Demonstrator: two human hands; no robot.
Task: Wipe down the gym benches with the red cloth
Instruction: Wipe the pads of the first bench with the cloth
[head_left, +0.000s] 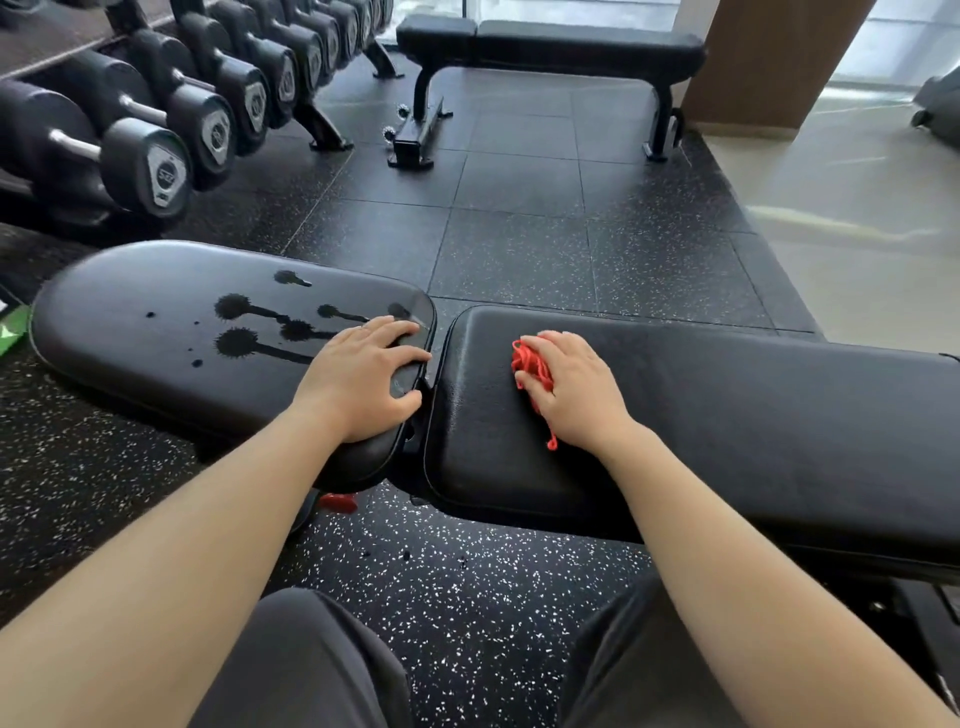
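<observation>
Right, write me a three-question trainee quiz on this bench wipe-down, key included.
1. True or false: the left hand rests on the rounded pad, the one with wet splashes.
2. The red cloth is under: A) the left hand, B) the right hand, C) no hand.
3. Fill in: the rack at upper left holds a row of ____.

Key: 1 true. 2 B; the right hand holds it down on the long pad. 3 dumbbells.
</observation>
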